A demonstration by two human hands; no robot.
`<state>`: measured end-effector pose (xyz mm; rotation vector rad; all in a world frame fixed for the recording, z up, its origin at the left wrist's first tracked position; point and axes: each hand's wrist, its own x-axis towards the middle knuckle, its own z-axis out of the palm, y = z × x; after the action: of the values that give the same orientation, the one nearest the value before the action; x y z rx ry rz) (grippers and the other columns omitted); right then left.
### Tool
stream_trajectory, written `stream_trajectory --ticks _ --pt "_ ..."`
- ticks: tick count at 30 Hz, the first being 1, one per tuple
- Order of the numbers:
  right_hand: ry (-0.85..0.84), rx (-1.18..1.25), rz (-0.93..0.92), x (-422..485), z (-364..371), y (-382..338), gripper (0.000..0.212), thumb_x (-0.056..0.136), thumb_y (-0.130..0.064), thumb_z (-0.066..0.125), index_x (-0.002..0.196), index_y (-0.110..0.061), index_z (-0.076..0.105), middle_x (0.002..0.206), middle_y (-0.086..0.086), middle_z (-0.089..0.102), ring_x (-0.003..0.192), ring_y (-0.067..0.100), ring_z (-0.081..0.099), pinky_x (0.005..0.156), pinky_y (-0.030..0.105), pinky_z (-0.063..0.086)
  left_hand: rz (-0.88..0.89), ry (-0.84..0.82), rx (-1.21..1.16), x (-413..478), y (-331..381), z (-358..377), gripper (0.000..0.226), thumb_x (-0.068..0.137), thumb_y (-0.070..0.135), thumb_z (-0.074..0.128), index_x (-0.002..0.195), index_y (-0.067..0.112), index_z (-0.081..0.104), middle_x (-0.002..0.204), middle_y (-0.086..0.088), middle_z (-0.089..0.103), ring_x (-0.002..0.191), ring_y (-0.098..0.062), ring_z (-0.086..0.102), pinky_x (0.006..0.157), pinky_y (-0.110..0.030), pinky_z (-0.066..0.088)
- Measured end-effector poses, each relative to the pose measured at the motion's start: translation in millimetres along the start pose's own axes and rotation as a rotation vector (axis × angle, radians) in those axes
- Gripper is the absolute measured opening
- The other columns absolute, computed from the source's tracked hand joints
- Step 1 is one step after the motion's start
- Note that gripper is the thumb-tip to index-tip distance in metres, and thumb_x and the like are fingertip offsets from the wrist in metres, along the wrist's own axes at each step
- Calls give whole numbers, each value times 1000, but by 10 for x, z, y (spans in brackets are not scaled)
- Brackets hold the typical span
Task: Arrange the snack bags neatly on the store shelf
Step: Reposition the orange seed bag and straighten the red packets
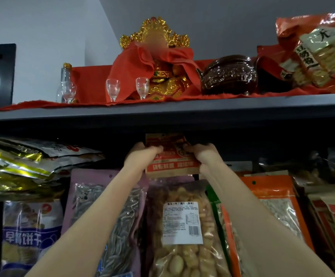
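A small brown and red snack bag (170, 156) is held upright just under the dark upper shelf board (162, 112). My left hand (140, 154) grips its left edge and my right hand (202, 154) grips its right edge. Below it stand a clear bag of pale puffed snacks (184, 226) with a white label and a purple bag of sunflower seeds (106, 212). An orange bag (276, 198) stands to the right, partly behind my right forearm. Gold foil bags (18, 166) lie stacked flat at the left.
On the upper shelf a red cloth (94, 82) carries a gilded figurine (158, 62), small glass cups (113, 87), a clear bottle (65, 76) and a dark brown ceramic pot (228, 74). Orange snack packs (314, 54) lean at the far right. A biscuit bag (30, 232) stands lower left.
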<state>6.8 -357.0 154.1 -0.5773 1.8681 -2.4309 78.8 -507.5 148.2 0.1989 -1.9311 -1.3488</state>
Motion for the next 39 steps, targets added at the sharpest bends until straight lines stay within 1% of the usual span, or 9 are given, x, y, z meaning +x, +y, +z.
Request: stream_trajectory --ticks 2,5,7,12,17,26,30,36,39 --pt "43 52 -48 -147 -105 -5 47 88 -8 63 130 -2 44 98 17 67 74 27 69 48 31 54 12 -19 -9 -109 118 79 31 82 30 68 101 21 46 97 -4 63 102 -28 63 95 -47 50" --pt "110 83 -102 -398 -316 17 27 90 -3 56 115 -3 46 93 16 64 72 24 65 47 28 50 47 -65 -8 -337 250 247 53 82 27 67 128 16 45 106 -6 63 102 -29 63 95 -47 49" --pt "120 93 -132 -573 -472 25 21 88 -4 61 106 -3 49 88 14 64 73 24 66 49 29 51 77 -103 -7 -513 318 383 53 84 23 65 132 17 43 110 -6 63 104 -28 62 97 -47 48" --pt "132 52 -161 -954 -1032 142 26 88 -13 65 113 -12 58 100 10 71 89 26 69 80 46 58 89 -85 -34 -1085 349 832 68 86 19 63 145 14 30 126 -6 56 113 -27 57 101 -44 44" --pt "127 -71 -245 -1321 -1880 419 43 84 -16 68 125 -13 58 109 6 71 94 24 70 80 50 58 130 -71 -74 -1850 178 1391 83 82 25 71 149 19 21 143 -1 46 126 -22 49 104 -40 41" --pt "177 -100 -266 -1634 -3300 536 58 83 -6 69 135 -20 48 127 5 61 111 24 63 86 52 55 321 -138 -48 -2664 123 2518 98 74 18 79 148 26 17 145 8 39 130 -8 41 105 -34 40" --pt "185 -51 -251 -1531 -3701 541 61 84 -2 67 138 -18 44 126 4 60 109 21 63 85 47 56 228 -169 -134 -2684 173 2907 102 75 12 78 150 24 12 141 8 42 111 8 45 91 -12 38" --pt "156 -86 -197 -1243 -3968 653 55 83 -2 67 131 -21 48 123 1 61 109 19 62 88 48 55 62 -177 -307 -2450 125 3326 80 79 9 73 144 27 30 119 11 57 115 -11 55 92 -36 50" --pt "196 -278 -198 -1142 -4068 741 52 82 -17 72 129 -21 48 124 2 60 108 21 61 89 46 55 54 -180 -313 -2410 35 3419 76 81 11 72 144 25 31 126 3 58 112 -10 56 90 -35 51"
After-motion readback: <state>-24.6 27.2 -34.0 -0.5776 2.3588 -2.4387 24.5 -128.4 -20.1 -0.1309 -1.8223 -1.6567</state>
